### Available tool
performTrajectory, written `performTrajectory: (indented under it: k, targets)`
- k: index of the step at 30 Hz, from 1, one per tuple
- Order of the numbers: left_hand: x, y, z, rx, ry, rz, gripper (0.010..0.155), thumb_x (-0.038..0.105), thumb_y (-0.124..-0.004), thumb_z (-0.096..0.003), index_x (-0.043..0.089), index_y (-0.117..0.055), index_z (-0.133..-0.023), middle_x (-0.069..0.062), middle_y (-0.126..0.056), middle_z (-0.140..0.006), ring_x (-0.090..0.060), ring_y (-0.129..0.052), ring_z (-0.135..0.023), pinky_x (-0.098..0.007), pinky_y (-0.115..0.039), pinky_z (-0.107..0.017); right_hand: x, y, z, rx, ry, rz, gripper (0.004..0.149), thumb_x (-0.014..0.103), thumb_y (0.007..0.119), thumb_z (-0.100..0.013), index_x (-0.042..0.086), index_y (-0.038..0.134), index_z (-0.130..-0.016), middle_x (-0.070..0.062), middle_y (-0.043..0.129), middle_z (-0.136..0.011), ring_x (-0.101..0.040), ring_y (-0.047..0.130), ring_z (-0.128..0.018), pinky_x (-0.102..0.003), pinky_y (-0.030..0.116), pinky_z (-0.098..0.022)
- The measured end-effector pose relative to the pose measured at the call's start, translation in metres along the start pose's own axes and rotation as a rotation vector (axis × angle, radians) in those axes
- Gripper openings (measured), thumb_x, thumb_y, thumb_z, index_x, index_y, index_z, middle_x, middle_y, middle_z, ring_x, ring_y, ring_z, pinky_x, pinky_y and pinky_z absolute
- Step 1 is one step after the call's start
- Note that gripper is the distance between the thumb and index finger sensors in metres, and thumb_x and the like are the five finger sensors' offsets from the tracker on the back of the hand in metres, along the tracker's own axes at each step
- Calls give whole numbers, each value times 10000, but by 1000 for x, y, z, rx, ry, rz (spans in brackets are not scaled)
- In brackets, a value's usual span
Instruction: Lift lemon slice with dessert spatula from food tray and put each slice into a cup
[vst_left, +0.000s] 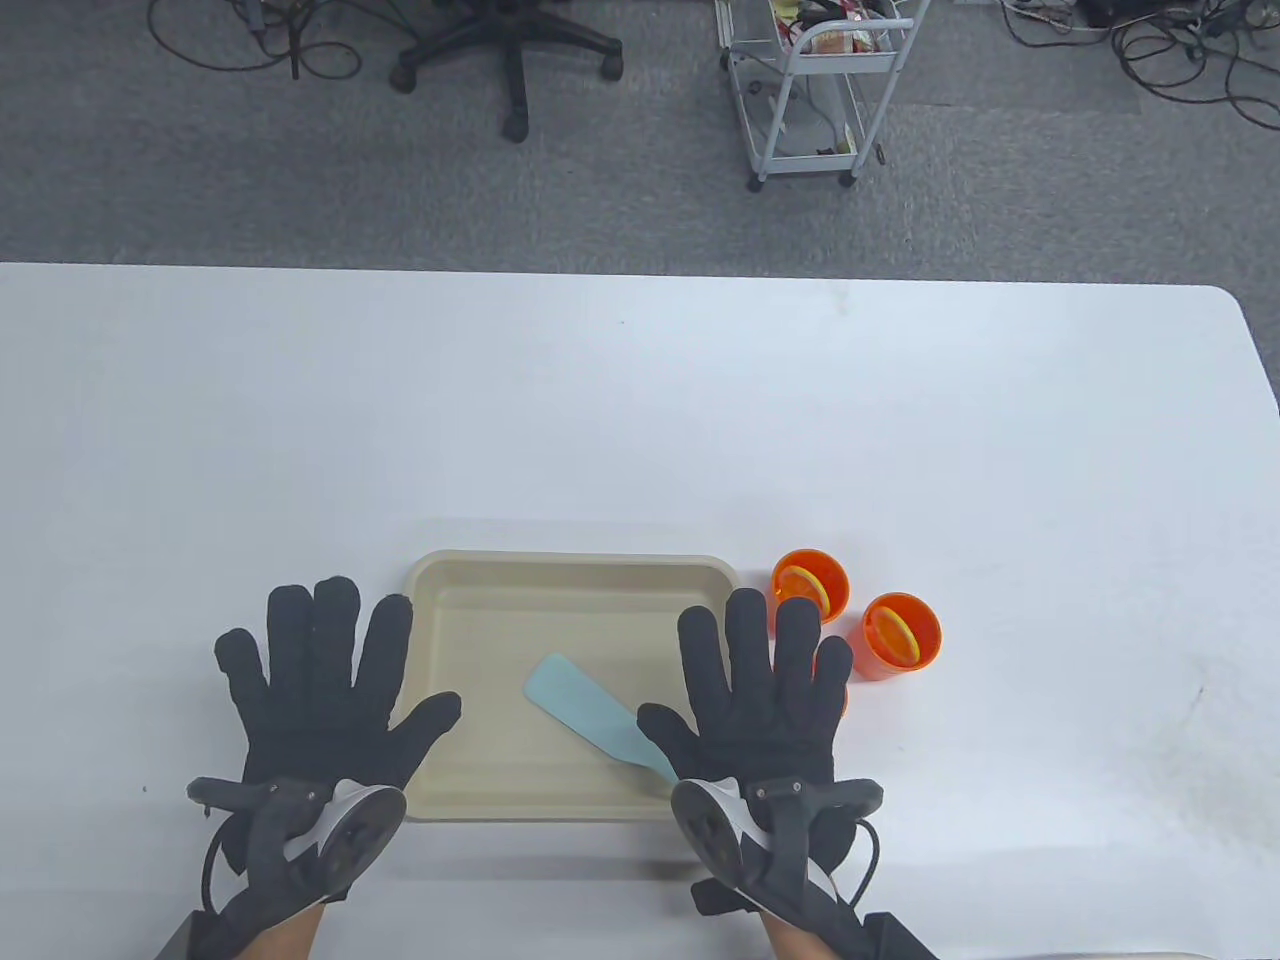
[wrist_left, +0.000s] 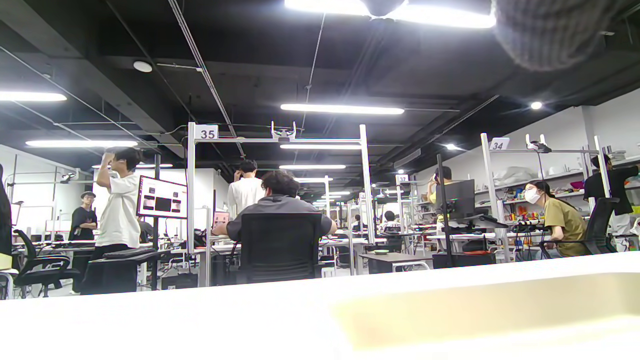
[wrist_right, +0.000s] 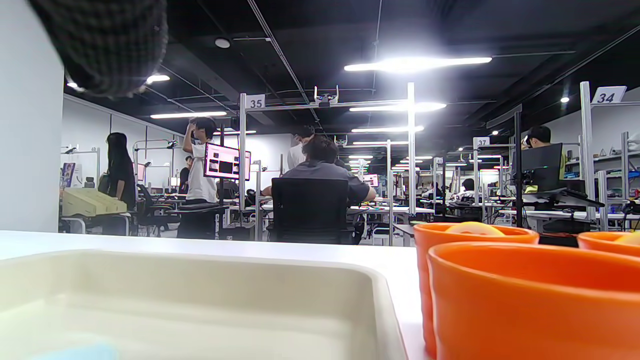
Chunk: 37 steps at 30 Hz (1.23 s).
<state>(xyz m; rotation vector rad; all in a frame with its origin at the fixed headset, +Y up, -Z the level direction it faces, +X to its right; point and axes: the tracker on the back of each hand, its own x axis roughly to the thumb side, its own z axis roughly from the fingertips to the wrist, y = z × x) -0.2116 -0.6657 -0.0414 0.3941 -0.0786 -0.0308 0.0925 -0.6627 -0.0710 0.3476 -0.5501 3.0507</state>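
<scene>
White, smooth table (vst_left: 640, 400) is sitting in a workshop with grey carpet. Both gloved hands, left hand (vst_left: 320, 690) and right hand (vst_left: 760, 700), are lying spread flat, holding nothing. Pale blue spatula (vst_left: 595, 715) is lying in the beige tray (vst_left: 570, 570); lemon slices are resting in two round orange cups (vst_left: 810, 585).

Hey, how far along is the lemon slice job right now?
It looks nearly or fully done. The food tray shows no slices, only the dessert spatula lying in it. The two far orange cups each hold a lemon slice; a third cup is mostly hidden behind the right hand, so its contents can't be told. Both hands lie flat and open, the left hand beside the tray, holding nothing.
</scene>
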Motion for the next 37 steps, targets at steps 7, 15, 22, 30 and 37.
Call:
performTrajectory:
  k: [7, 15, 22, 30, 37]
  targets:
    - [4, 3, 0, -5, -14, 23, 954, 743, -704, -535, 310, -228, -1239, -144, -106, -1314, -517, -175, -1195, -813, -199, -776, 5, -4, 4, -23, -40, -7, 942, 624, 782, -516, 297, 202, -1182, -68, 123, -1254, -452, 48, -1154, -694, 167, -784]
    - [13, -1, -1, -22, -43, 9, 950, 740, -704, -538, 306, -233, -1240, -143, -123, -1317, -519, -192, -1195, -813, -209, -775, 7, -4, 10, -20, -62, -12, 927, 618, 772, -525, 291, 206, -1182, -69, 142, -1255, -451, 67, -1158, -692, 175, -787]
    - [12, 0, -1, -18, -39, 14, 949, 739, -704, -539, 304, -234, -1240, -139, -130, -1317, -515, -196, -1196, -812, -208, -777, 5, -4, 11, -9, -61, -26, 915, 612, 768, -529, 289, 214, -1182, -72, 161, -1256, -451, 83, -1160, -691, 184, -788]
    - [13, 0, -1, -19, -38, 18, 949, 739, -704, -539, 304, -236, -1240, -142, -138, -1319, -514, -204, -1198, -813, -212, -776, 5, -4, 11, 5, -64, -30, 906, 610, 764, -528, 289, 226, -1182, -71, 178, -1258, -451, 101, -1163, -690, 192, -790]
    - [13, 0, -1, -20, -38, 16, 944, 736, -704, -542, 301, -243, -1241, -144, -151, -1320, -518, -212, -1196, -812, -216, -776, 3, -4, 13, 18, -57, -25, 899, 608, 763, -529, 287, 236, -1183, -73, 196, -1258, -448, 110, -1166, -690, 193, -789]
